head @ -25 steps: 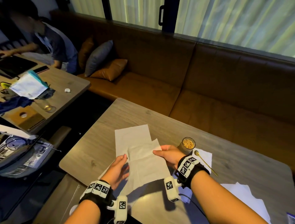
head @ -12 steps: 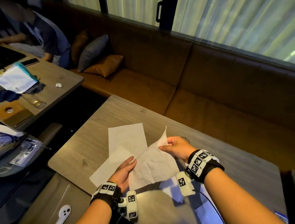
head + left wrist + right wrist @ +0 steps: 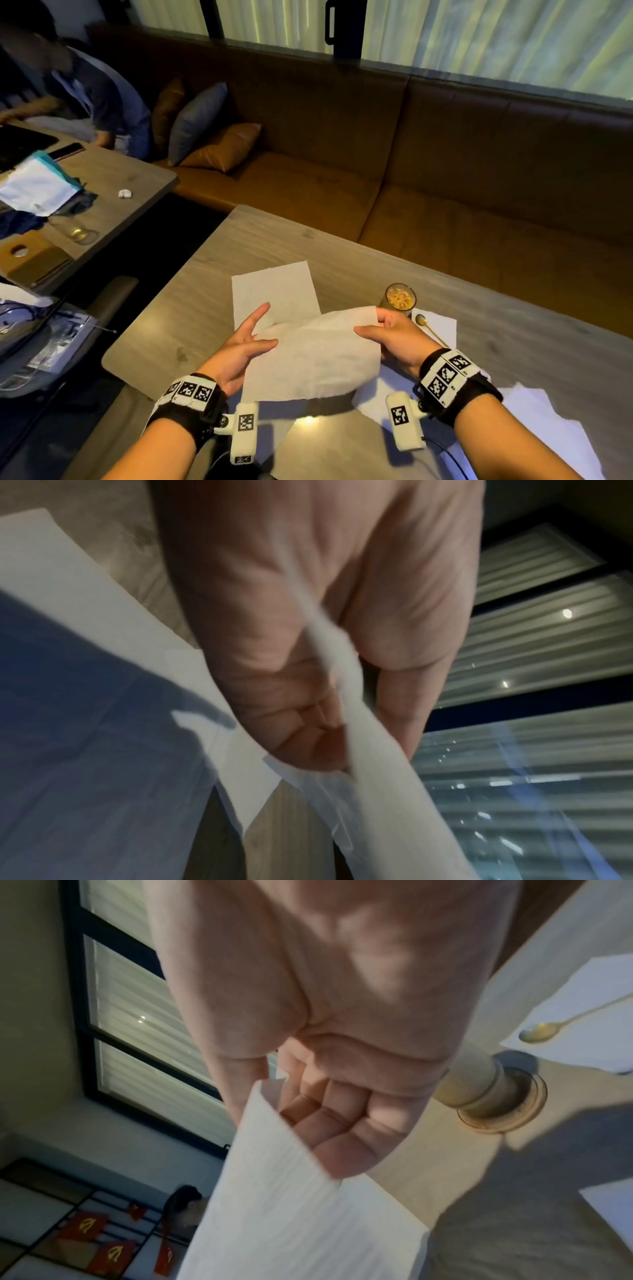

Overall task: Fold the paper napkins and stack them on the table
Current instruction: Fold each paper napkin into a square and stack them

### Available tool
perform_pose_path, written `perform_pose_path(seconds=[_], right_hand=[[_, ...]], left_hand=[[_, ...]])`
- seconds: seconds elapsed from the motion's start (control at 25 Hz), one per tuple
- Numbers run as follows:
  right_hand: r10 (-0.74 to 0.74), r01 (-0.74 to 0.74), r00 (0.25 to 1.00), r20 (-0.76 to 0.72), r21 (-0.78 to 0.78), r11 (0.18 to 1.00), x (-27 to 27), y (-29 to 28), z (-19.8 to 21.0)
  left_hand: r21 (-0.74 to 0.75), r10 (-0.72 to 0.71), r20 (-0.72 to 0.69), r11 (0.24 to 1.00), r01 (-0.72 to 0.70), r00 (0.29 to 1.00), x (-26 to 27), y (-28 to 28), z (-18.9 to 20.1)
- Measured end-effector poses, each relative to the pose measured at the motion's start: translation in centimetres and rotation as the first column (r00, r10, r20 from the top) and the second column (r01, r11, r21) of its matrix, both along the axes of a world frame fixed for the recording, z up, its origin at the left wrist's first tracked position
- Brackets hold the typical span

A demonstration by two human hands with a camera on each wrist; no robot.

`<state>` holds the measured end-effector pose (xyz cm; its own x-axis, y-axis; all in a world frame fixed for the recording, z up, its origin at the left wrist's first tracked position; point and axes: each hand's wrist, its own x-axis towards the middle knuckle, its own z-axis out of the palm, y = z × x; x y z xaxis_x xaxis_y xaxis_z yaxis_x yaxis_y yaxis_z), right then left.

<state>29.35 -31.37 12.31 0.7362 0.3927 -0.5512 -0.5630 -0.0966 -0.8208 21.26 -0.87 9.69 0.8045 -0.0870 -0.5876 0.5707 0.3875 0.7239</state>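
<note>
Behind right hand (image 3: 342,1042), wrist-view-only glass (image 3: 479,1091) base.

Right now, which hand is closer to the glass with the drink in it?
The right hand is nearer, just in front of the glass. The left hand is far across the held napkin.

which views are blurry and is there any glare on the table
Head view: mostly sharp, dim and warm, with a bright glare spot on the table below the held napkin. Left wrist view: left hand motion-blurred. Right wrist view: softly blurred; the glass casts a dark shadow.
</note>
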Motion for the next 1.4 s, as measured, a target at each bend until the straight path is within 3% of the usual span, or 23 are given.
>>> perform_pose_path(seconds=[0.16, 0.32, 0.56, 0.84, 1.04, 1.2, 1.4], right_hand=[[0.011, -0.01, 1.0, 0.023, -0.036, 0.999, 0.5, 0.7, -5.8], [0.019, -0.02, 0.999, 0.033, 0.017, 1.0, 1.6, 1.7, -9.3], [0.098, -0.1, 0.985, 0.144, 0.005, 0.995, 3.1, 2.3, -11.7], [0.053, -0.037, 0.949, 0.31, -0.059, 0.998, -0.5, 1.2, -10.5], [-0.064, 0.094, 0.913, 0.404, -0.056, 0.994, -6.9, 0.6, -9.2], [-0.053, 0.106, 0.884, 0.464, -0.089, 0.99, -11.3, 0.9, -7.5], [-0.13, 0.183, 0.867, 0.481, -0.065, 0.981, -11.6, 1.3, -6.9]], left_hand=[[0.203, -0.146, 0.066, 0.971, 0.13, 0.987, 1.8, 1.2, -2.7], [0.336, -0.157, 0.148, 0.937, 0.1, 0.977, 3.1, 1.6, -3.7], [0.425, -0.137, 0.211, 0.905, 0.035, 0.968, 5.4, 3.1, -8.7], [0.52, -0.24, 0.415, 0.854, -0.012, 0.877, 4.1, 3.1, -9.0], [0.457, -0.138, 0.537, 0.877, -0.15, 0.832, -0.9, 2.3, -7.7], [0.383, -0.074, 0.6, 0.901, -0.205, 0.797, -4.5, 0.8, -6.6], [0.392, -0.038, 0.595, 0.886, -0.248, 0.803, -3.3, 0.4, -7.1]])
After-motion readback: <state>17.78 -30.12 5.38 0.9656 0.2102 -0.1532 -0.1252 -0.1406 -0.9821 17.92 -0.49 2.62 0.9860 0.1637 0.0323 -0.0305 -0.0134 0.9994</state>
